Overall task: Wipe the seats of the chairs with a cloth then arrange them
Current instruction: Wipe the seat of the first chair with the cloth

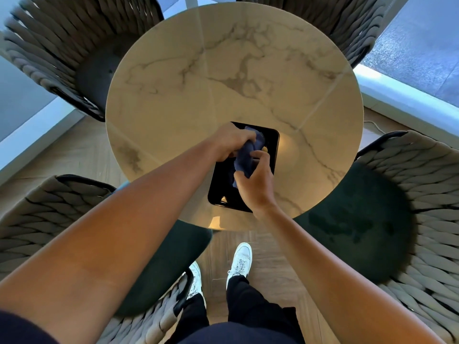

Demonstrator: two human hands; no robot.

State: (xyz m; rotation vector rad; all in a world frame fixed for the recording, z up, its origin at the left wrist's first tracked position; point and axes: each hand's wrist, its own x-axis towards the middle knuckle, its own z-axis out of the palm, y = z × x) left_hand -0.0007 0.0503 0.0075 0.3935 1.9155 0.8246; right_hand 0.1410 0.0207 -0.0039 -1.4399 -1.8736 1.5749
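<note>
A bluish-purple cloth (248,155) hangs crumpled between both hands, just above a black tray (272,145) on the round marble table (173,95). My left hand (229,142) grips the cloth's upper end. Its lower end is gripped by my right hand (255,182). Several woven-back chairs with dark seats ring the table: one near left (161,264), one near right (357,219), one far left (96,75), one far right (347,21). The near-right seat shows darker patches.
Wood floor (270,269) shows between the two near chairs, where my feet in white shoes (239,259) stand. Pale ledges and windows run along the left (37,135) and right (402,100) sides behind the far chairs.
</note>
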